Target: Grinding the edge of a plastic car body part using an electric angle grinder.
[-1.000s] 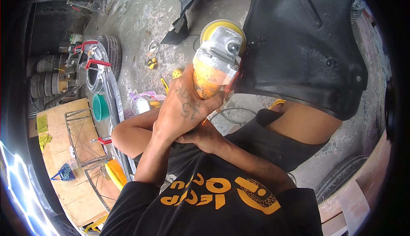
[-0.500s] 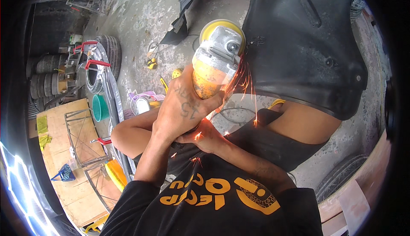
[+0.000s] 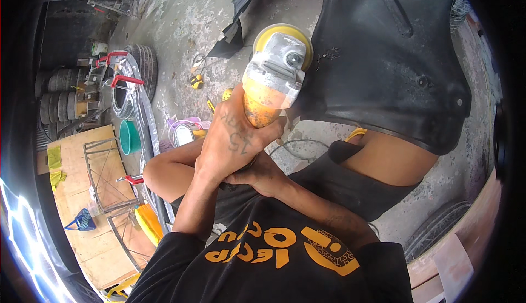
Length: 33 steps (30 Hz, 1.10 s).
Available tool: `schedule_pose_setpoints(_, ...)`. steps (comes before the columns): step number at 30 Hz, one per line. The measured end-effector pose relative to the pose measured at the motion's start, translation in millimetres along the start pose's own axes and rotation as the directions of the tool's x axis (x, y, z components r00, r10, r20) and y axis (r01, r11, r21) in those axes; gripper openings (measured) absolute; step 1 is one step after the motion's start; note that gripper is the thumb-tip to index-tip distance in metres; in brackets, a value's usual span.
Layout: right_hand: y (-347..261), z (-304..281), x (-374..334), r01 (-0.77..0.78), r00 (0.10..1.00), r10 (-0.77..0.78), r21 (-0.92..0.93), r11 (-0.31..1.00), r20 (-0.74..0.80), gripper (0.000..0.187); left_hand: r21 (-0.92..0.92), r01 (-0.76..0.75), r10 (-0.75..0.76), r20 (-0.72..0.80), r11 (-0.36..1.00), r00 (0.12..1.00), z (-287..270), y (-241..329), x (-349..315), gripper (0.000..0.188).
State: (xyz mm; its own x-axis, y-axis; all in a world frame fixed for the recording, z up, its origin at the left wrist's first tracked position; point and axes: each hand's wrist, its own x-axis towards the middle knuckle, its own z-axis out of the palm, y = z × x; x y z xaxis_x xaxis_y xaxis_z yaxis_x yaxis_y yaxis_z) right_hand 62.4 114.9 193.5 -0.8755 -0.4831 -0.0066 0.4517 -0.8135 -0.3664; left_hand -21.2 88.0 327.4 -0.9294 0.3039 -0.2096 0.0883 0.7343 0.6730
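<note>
- Grinder is held out above the floor, its yellow disc at the left edge of a black panel; whether disc and panel touch, I cannot tell.
- Both hands grasp the tool: the left hand wraps the orange body just behind the grey metal head, while the right hand clasps the dark rear part, its fingers partly hidden.
- Weight probably sits toward the metal head, so it should feel nose-heavy, hard and rigid; the worn, dusty casing might turn slick under bare skin.
- Best hold, I judge, is body and rear together, with fingers well away from the disc.
- Panel material looks like moulded plastic: fairly light, springy along its edge, easier to steady by the broad face.
- Floor surface is rough grey concrete, blotched with paint; a dark ribbed strip lies beyond the disc.
- Room to the left holds a tyre, a red clamp, a green tub, a plywood sheet and stacked tyres.
</note>
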Motion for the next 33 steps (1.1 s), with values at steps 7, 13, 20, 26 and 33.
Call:
schedule_pose_setpoints(7, -4, 5, -1, -0.039, 0.999, 0.039, -0.031, 0.999, 0.008, 0.087, -0.025, 0.019, -0.020, -0.017, 1.000, 1.000, -1, 3, -3, 0.052)
schedule_pose_setpoints(13, 2, -2, 0, -0.008, 1.000, 0.008, 0.025, 1.000, 0.009, 0.077, 0.020, 0.010, -0.010, 0.000, 1.000, 1.000, 0, 6, 1, 0.050)
schedule_pose_setpoints(20, 4, -3, 1, 0.005, 1.000, -0.005, -0.017, 1.000, -0.018, 0.091, -0.008, -0.014, 0.014, 0.007, 1.000, 1.000, 3, 5, 4, 0.049)
schedule_pose_setpoints(26, 1, -3, 0, 0.012, 1.000, -0.012, -0.035, 0.999, 0.005, 0.082, -0.002, -0.017, 0.017, 0.031, 1.000, 0.999, 3, 10, 6, 0.050)
schedule_pose_setpoints(33, 5, -2, -2, 0.079, 0.997, -0.077, 0.079, 0.994, -0.029, 0.069, -0.003, -0.050, 0.050, 0.007, 0.999, 0.999, 4, 8, 6, 0.051)
